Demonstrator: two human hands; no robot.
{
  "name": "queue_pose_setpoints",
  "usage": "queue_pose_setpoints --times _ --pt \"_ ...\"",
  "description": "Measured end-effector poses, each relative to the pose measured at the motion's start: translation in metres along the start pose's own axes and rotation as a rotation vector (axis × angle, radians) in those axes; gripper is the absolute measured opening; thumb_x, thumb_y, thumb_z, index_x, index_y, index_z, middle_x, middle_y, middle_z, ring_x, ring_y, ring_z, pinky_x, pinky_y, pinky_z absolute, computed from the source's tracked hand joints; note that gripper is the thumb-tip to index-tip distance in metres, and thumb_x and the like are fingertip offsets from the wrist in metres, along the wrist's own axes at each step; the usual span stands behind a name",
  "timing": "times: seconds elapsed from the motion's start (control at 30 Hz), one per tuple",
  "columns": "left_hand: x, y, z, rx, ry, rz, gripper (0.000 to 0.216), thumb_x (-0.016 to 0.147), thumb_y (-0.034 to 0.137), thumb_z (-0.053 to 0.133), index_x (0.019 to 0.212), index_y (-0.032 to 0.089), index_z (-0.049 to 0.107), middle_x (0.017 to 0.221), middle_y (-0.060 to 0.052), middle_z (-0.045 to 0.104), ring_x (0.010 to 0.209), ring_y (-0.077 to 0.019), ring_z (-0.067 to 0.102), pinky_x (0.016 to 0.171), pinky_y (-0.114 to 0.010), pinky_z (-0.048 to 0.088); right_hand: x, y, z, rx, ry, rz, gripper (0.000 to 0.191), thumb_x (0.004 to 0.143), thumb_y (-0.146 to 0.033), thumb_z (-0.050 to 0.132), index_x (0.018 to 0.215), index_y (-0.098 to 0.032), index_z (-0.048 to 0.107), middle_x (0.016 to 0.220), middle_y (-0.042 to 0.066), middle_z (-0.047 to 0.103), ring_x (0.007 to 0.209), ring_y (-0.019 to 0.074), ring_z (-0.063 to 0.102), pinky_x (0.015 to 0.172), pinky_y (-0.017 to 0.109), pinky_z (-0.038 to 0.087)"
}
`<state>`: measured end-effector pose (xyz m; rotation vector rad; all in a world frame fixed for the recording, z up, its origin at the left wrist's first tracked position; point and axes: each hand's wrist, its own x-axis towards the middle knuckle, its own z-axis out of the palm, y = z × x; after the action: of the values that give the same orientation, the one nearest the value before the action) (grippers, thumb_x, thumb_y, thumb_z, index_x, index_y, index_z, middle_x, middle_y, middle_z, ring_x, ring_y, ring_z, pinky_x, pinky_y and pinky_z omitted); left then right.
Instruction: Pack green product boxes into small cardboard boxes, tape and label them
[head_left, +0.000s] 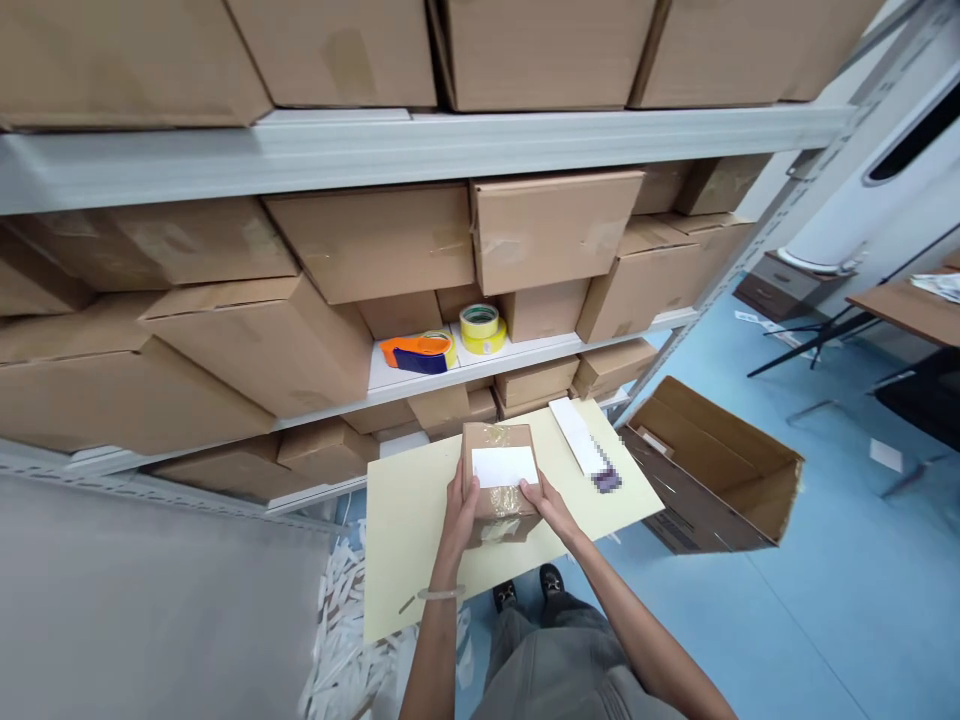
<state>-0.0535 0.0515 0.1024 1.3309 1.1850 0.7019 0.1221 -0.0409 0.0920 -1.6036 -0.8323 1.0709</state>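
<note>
A small taped cardboard parcel [501, 440] with a white label [504, 466] on top lies on a pale yellow board [409, 520] in front of me. My left hand [459, 510] grips the parcel's left side, fingers curled against it. My right hand [546, 502] presses on its right near corner, fingertips at the label's edge. A long white label strip [577, 435] lies on the board just right of the parcel.
Metal shelving [420, 150] packed with cardboard boxes fills the view ahead. An orange tape dispenser [416, 352] and yellow tape rolls [481, 328] sit on the middle shelf. An open cardboard box [712, 470] stands on the blue floor at right. White paper strips [345, 630] litter the floor at left.
</note>
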Motion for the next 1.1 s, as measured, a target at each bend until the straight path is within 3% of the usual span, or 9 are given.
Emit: queue_pose_setpoints --times 0.27,0.43,0.63,0.83,0.97,1.1 --pt "-0.028 0.06 0.048 0.061 -0.129 0.113 0.074 0.088 0.06 0.047 0.151 0.031 0.022 0.158 -0.004 0.024 0.146 -0.0242 0.021 0.12 -0.04 0.02 -0.035 -0.037 -0.057 -0.095 0.2 -0.062 0.071 0.081 -0.058 0.059 0.143 -0.028 0.041 0.125 0.004 0.065 0.119 0.0267 0.057 0.105 0.044 0.042" --pt "-0.054 0.085 0.099 0.038 -0.111 0.17 0.075 0.087 0.06 0.049 0.151 0.035 0.021 0.156 -0.003 0.026 0.143 -0.0256 0.027 0.118 -0.038 0.025 -0.057 -0.051 -0.113 -0.15 0.273 -0.149 0.075 0.081 -0.055 0.06 0.146 -0.029 0.036 0.124 0.002 0.065 0.115 0.0264 0.06 0.101 0.04 0.045" --pt "-0.102 0.102 0.201 0.021 -0.149 0.26 0.073 0.087 0.058 0.05 0.151 0.036 0.021 0.155 -0.001 0.028 0.143 -0.0252 0.029 0.117 -0.037 0.027 -0.107 -0.046 -0.216 -0.223 0.36 -0.202 0.079 0.081 -0.057 0.057 0.149 -0.028 0.031 0.128 0.002 0.063 0.116 0.029 0.059 0.097 0.038 0.048" --pt "-0.143 0.105 0.316 -0.01 -0.32 0.254 0.073 0.089 0.055 0.048 0.152 0.036 0.017 0.159 0.003 0.021 0.146 -0.0233 0.02 0.119 -0.036 0.024 -0.163 -0.025 -0.326 -0.287 0.488 -0.113 0.078 0.08 -0.057 0.059 0.148 -0.031 0.032 0.131 0.001 0.061 0.114 0.0325 0.06 0.093 0.041 0.048" --pt "-0.152 0.105 0.379 0.011 -0.403 0.25 0.072 0.089 0.056 0.049 0.151 0.035 0.019 0.16 0.003 0.019 0.147 -0.0239 0.017 0.12 -0.037 0.019 -0.188 -0.011 -0.381 -0.28 0.589 -0.061 0.079 0.08 -0.056 0.059 0.149 -0.03 0.031 0.131 0.002 0.061 0.115 0.0323 0.059 0.094 0.042 0.048" --pt "-0.149 0.112 0.428 0.039 -0.484 0.238 0.072 0.089 0.055 0.051 0.151 0.036 0.02 0.16 0.003 0.02 0.147 -0.0246 0.017 0.12 -0.039 0.018 -0.194 0.0 -0.422 -0.243 0.676 -0.025 0.076 0.08 -0.055 0.059 0.148 -0.03 0.034 0.131 0.003 0.061 0.116 0.0313 0.059 0.095 0.042 0.048"
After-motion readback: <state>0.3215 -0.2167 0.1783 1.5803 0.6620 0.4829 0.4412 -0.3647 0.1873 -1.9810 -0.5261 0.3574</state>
